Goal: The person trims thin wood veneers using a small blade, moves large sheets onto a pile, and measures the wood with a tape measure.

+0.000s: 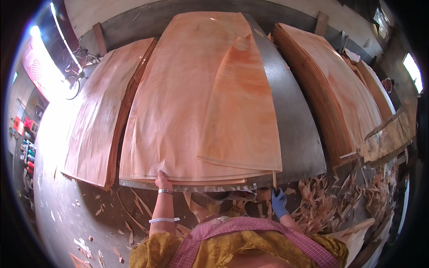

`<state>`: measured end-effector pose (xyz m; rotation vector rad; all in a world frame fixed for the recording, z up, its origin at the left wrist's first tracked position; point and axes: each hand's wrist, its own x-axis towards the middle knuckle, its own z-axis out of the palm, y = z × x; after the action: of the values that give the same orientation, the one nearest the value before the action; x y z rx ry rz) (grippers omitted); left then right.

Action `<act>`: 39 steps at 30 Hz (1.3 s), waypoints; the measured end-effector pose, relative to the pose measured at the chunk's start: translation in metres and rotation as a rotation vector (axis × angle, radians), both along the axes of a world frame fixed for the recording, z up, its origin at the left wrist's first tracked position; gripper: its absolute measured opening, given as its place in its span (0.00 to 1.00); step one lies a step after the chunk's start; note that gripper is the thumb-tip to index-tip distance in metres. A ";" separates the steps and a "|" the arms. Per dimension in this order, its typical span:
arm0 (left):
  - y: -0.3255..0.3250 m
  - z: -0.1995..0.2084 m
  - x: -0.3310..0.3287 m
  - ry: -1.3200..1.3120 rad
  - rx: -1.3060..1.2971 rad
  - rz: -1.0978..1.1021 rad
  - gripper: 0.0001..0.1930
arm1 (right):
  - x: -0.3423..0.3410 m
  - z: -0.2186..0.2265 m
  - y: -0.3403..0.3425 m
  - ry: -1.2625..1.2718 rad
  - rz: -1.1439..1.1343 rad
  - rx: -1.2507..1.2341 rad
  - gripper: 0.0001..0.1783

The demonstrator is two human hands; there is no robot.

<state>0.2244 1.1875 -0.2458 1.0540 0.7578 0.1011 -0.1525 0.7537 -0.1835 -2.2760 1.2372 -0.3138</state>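
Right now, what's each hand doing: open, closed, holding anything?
Left hand: bare, closed on the near edge of the veneer sheets.
Right hand: blue-gloved, closed on a thin wood strip at the table edge.

— We get hard daylight from the doorway [49, 67] at upper left; it blows out to white and glares across the floor [67, 210].
— We see the veneer sheets [192, 98] lit warm and sharp, while edges bow and the rim falls black

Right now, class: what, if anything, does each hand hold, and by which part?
The left hand grips the near edge of the wide veneer sheet. The gloved right hand pinches a thin wooden strip by its lower end.
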 end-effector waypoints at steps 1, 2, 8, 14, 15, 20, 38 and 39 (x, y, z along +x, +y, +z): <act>-0.010 0.007 0.003 0.001 0.005 0.027 0.14 | 0.011 0.007 -0.006 0.006 0.021 -0.009 0.22; -0.022 0.019 0.009 0.002 0.012 0.051 0.16 | 0.026 0.013 -0.016 0.012 0.039 -0.017 0.22; -0.043 0.041 -0.008 0.122 -0.072 -0.006 0.21 | 0.071 0.018 -0.012 -0.104 -0.029 -0.078 0.20; -0.064 0.030 -0.019 0.137 -0.058 0.036 0.08 | 0.064 0.038 -0.032 -0.400 -0.064 0.322 0.19; -0.063 0.029 -0.019 0.098 -0.079 -0.005 0.08 | 0.058 0.042 -0.042 -0.442 -0.087 0.395 0.19; -0.050 0.019 -0.019 0.093 -0.073 -0.003 0.12 | 0.030 0.104 -0.070 -0.507 -0.185 0.652 0.12; -0.064 0.042 -0.047 0.196 -0.001 -0.113 0.14 | -0.125 -0.031 -0.190 -0.142 -0.248 -0.060 0.19; -0.063 0.039 -0.045 0.168 0.020 -0.084 0.14 | -0.132 -0.027 -0.196 -0.147 -0.251 -0.078 0.19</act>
<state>0.1799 1.1241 -0.2069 1.1210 0.8639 -0.0521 -0.2845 0.5573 -0.2104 -2.1180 1.4566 -0.6187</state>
